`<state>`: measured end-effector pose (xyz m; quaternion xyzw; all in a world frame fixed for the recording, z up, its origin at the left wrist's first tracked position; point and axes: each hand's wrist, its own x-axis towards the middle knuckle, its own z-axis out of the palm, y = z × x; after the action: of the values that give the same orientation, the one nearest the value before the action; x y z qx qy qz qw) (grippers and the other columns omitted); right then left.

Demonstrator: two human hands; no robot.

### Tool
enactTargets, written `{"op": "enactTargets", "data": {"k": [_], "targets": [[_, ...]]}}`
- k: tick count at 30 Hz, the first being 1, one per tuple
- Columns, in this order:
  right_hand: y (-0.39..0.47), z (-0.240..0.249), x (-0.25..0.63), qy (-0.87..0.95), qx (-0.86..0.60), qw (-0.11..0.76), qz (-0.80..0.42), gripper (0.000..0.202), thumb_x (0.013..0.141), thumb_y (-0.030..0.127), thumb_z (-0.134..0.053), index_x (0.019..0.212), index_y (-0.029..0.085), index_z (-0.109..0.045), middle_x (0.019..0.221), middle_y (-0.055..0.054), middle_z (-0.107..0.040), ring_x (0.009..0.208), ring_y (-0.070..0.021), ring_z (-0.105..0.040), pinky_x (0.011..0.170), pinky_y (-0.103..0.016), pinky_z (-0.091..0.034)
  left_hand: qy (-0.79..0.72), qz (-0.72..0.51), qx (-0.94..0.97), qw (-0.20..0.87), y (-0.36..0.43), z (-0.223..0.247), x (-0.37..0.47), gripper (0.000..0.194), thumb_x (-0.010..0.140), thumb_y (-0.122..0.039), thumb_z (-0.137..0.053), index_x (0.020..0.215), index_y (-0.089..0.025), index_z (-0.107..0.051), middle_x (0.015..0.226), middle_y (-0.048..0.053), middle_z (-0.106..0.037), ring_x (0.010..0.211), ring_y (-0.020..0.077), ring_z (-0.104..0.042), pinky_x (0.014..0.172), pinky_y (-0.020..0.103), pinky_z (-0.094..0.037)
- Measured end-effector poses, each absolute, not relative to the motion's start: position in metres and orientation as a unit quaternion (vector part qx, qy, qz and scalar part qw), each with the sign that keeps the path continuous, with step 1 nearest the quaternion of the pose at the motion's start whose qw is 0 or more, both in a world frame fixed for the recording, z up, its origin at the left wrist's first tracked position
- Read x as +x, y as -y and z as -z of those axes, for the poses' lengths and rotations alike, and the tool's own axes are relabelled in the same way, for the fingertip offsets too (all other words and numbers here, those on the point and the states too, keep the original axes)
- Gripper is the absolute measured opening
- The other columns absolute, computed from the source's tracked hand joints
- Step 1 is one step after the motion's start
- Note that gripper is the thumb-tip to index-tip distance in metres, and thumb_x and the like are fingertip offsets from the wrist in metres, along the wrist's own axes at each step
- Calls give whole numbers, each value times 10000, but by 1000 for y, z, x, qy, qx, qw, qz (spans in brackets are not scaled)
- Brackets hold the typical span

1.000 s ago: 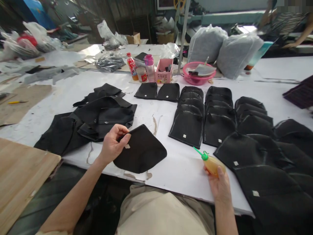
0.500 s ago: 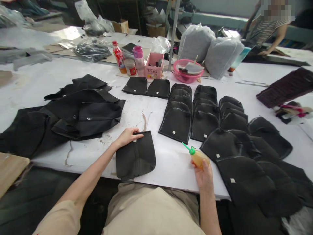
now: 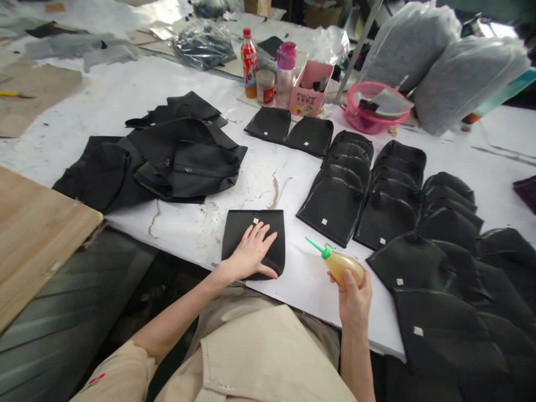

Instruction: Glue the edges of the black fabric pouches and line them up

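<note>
On the left, a board (image 3: 46, 234) juts in beside the white desk (image 3: 188, 234), and a yellow pencil (image 3: 15, 95) lies on brown card (image 3: 39, 92) farther back. Next comes a loose, overlapping heap of black pieces (image 3: 167, 162). In front of the person, the left hand (image 3: 250, 254) lies palm down on a black panel (image 3: 232, 237) at the near edge of the desk, its fingers spread and its thumb apart from them; a small pale tag (image 3: 255, 221) shows just beyond the fingertips. Behind stand a red-capped bottle (image 3: 248, 64), a jar (image 3: 265, 88), a purple-lidded bottle (image 3: 286, 75) and a pink box (image 3: 312, 89), with two black pouches (image 3: 288, 129) just in front. To the right of the panel, the right hand (image 3: 354, 290) holds a squeeze bottle (image 3: 344, 266) above the desk, fingers and thumb closed around its rounded body, the green nozzle (image 3: 318, 247) pointing up and left. Beyond is a pink basin (image 3: 366, 124); overlapping rows of black pouches (image 3: 419, 223) reach to the right edge, with stuffed grey bags (image 3: 464, 84) behind.
</note>
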<state>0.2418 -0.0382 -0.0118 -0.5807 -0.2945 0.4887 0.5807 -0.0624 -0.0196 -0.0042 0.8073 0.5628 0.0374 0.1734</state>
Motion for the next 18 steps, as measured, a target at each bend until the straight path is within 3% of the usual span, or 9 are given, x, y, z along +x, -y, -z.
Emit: {"op": "enactTargets", "data": {"k": [4,7,14,18], "targets": [[20,-1,209,376,-583,542,-474,603,719,469,-923,1178,222,-622,1044,-43,-683,820,-211,-674,551,-281,-568,-587,-4,797,143,30,14,-47,1319,557,-818,-877,1588,-109,-458,1670,299,-349,1576,498,-266,1287,664,-176],[3,-1,192,434,-576,519,-458,653,696,488,-933,1202,236,-607,1029,-32,-656,843,-221,-670,564,-300,-594,-589,-12,797,132,32,21,-45,1336,562,-831,-864,1607,-117,-436,1684,287,-332,1581,490,-256,1290,666,-161],[-32,8,180,572,-567,477,-353,676,748,589,-877,1246,238,-585,1212,-86,-625,1045,-276,-670,922,-470,-602,-584,-36,800,135,33,23,-49,1322,585,-841,-846,1616,-127,-428,1692,282,-322,1588,478,-254,1295,658,-156],[-45,8,180,630,-555,457,-293,635,799,607,-834,1259,245,-590,1203,-85,-628,1081,-287,-662,975,-494,-569,-581,-36,801,139,32,22,-49,1316,580,-840,-850,1614,-140,-432,1692,274,-328,1586,472,-265,1295,655,-152]]}}
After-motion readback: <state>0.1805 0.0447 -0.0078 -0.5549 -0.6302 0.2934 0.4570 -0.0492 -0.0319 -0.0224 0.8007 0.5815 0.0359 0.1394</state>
